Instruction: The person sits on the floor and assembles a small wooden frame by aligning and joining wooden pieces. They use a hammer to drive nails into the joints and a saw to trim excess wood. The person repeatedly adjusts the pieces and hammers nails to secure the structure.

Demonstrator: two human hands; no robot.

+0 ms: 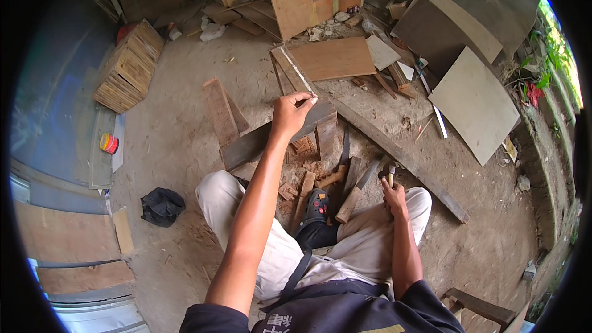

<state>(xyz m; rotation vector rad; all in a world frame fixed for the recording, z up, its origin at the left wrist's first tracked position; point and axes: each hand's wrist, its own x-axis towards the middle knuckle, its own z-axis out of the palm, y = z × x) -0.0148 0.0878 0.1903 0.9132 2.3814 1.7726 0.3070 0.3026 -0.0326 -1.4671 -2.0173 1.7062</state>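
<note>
My left hand (293,112) reaches far forward with thumb and fingertips pinched together. Its fingertips are at the near end of a narrow board with a white stripe (295,68), and whatever they pinch is too small to make out. Below that hand runs a dark wooden beam (250,147), part of a low wooden frame. Over my right thigh, my right hand (394,197) is closed round a hammer (391,176) with a light wooden handle; its dark head points up. A handsaw (345,148) and several wood offcuts (349,205) lie between my legs.
A long plank (401,154) slants across the ground on the right. Plywood sheets (475,105) lean by the wall behind it. At left are a slatted bamboo box (131,65), a black bag (162,206) and a red-yellow tub (109,143). A wooden stool (481,308) stands lower right.
</note>
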